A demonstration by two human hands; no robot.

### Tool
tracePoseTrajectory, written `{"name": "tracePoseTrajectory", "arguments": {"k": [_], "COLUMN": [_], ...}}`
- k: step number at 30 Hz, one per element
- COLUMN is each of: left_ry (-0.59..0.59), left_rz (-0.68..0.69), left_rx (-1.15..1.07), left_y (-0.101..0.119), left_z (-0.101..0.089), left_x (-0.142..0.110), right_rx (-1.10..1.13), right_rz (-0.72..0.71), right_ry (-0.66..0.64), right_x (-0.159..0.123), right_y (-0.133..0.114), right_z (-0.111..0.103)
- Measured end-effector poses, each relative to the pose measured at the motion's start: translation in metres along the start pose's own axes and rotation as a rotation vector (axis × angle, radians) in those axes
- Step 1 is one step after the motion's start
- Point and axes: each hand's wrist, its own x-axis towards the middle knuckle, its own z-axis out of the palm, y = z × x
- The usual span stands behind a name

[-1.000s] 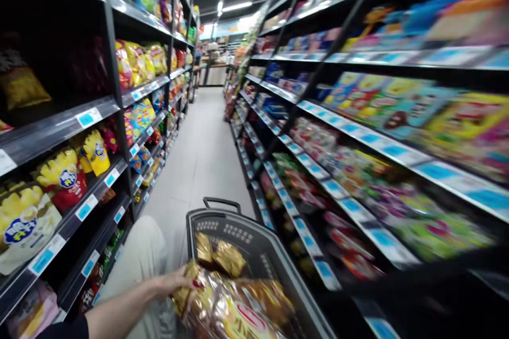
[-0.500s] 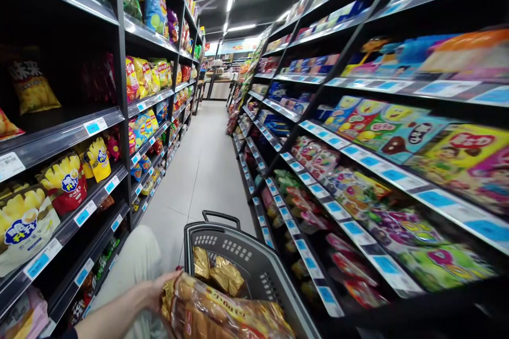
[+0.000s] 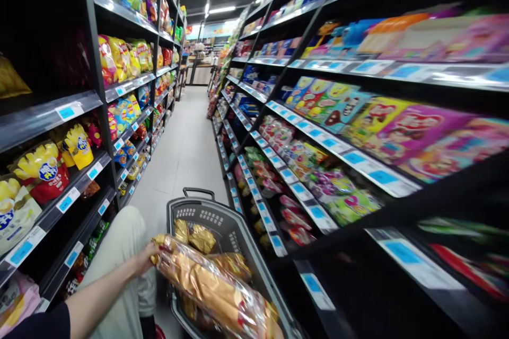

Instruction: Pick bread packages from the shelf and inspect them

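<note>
My left hand (image 3: 145, 257) is closed on the near-left end of a long bread pack (image 3: 214, 280) in gold and clear wrapping. The pack slants down to the right across the grey shopping basket (image 3: 258, 270), over its opening. Inside the basket, several gold-wrapped packs (image 3: 202, 238) lie at the far end and under the bread pack. The basket's handle (image 3: 199, 190) rests at its far rim. My right hand cannot be made out; the far-right end of the bread pack runs to the bottom of the view.
Snack shelves (image 3: 79, 193) with chip bags stand close on the left. On the right, candy shelves (image 3: 338, 148) with price tags run along the basket's side. A pale floor aisle (image 3: 178, 143) leads ahead to a counter (image 3: 199, 74). My bent knee (image 3: 129, 228) is left of the basket.
The view has swung right, so shelves and basket sit further left. The bread pack has turned, now showing a plain gold face, with my left hand still on its end.
</note>
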Motion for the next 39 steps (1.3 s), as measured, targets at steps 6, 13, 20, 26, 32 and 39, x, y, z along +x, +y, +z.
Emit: {"name": "tracePoseTrajectory", "arguments": {"k": [6,13,20,26,32,39], "left_ry": [0.098,0.023,0.122,0.259,0.121,0.024], "left_rz": [-0.030,-0.134,-0.001,0.298,0.494,0.391], "left_rx": [0.035,0.127,0.337,0.727,1.205,1.686], "left_y": [0.010,0.024,0.045,0.070,0.043,-0.027], "left_z": [-0.008,-0.005,0.012,0.067,0.136,0.157], "left_x": [-0.009,-0.019,0.006,0.098,0.173,0.207], "right_rx": [0.119,0.170,0.232,0.228,0.198,0.263], "right_rz": [0.028,-0.039,-0.068,-0.022,-0.068,-0.116], "right_ry": [0.017,-0.057,-0.064,0.063,0.097,0.131], "right_x": [0.008,0.002,0.001,0.011,0.002,-0.005], "right_y": [0.019,0.018,0.000,0.004,0.008,0.006], "right_z": [-0.002,-0.007,-0.028,-0.039,-0.029,-0.028]}}
